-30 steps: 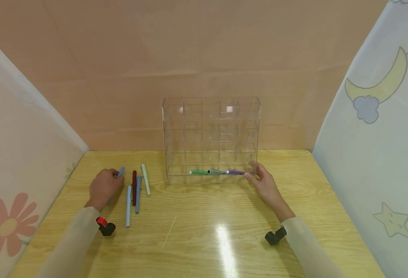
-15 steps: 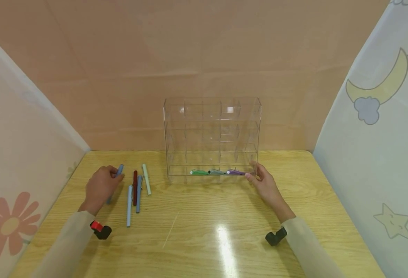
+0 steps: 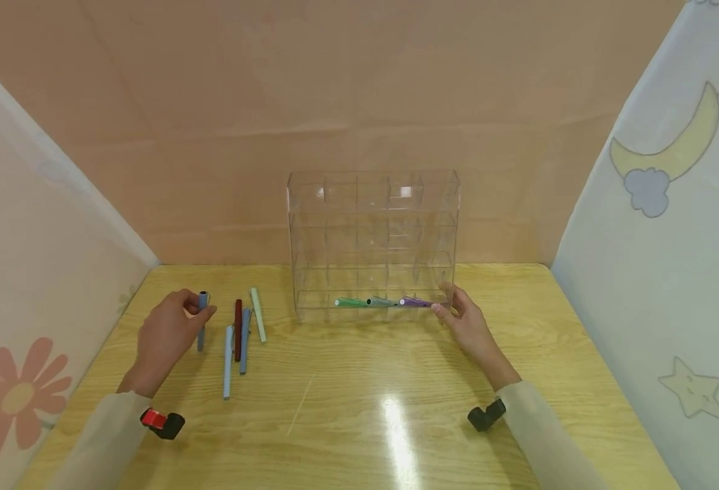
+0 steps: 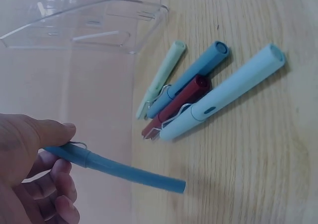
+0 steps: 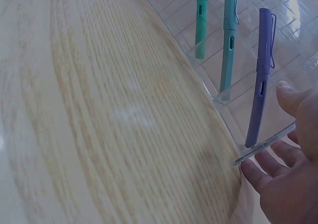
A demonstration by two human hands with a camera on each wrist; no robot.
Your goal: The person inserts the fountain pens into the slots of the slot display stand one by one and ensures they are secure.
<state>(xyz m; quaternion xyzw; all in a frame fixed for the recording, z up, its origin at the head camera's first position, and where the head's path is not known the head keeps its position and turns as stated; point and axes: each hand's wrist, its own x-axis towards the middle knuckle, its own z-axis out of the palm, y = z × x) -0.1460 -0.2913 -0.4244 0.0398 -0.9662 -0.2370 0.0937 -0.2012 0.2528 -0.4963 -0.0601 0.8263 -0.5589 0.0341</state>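
My left hand [image 3: 166, 333] pinches a blue pen [image 4: 126, 172] by its clipped cap end, thumb against fingers; its other end points down toward the table. To the right of that hand lie a light-blue pen [image 3: 227, 364], a dark red pen [image 3: 238, 327], a second blue pen [image 3: 244, 344] and a pale green pen [image 3: 258, 316]. A clear compartmented rack [image 3: 372, 260] stands upright at the back. Along its bottom row lie a green pen [image 5: 200, 25], a grey-green pen [image 5: 228, 50] and a purple pen [image 5: 260, 80]. My right hand [image 3: 471, 330] holds the rack's lower right side edge between thumb and fingers.
A wooden table [image 3: 347, 408] carries everything, with a bright light reflection near its front. A plain tan backdrop [image 3: 243, 136] rises behind the rack. Patterned cloth walls [image 3: 647, 286] border the table at both sides.
My left hand has drawn back slightly to the left, lifting the blue pen and turning it from slanted to nearly upright in the head view. The right hand and rack stay put.
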